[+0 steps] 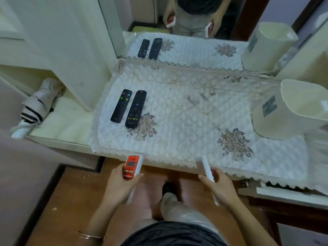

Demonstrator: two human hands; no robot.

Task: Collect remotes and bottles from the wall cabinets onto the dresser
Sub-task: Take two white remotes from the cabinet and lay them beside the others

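Two black remotes lie side by side on the dresser's quilted white cloth (186, 121): a slimmer one (121, 106) on the left and a wider one (136, 109) next to it. My left hand (120, 185) grips a red-and-white remote (132, 166), face up, just in front of the dresser's front edge. My right hand (219, 183) grips a second white remote (208, 168), turned on its edge, also at the front edge. No bottles are in view.
A mirror (186, 41) behind the dresser reflects the remotes and my hands. A cream bin (291, 110) stands at the dresser's right end. A folded striped umbrella (33, 109) lies on the lower shelf at left. A white cabinet panel (71, 50) rises at left. A half-open drawer (284, 190) juts out at right.
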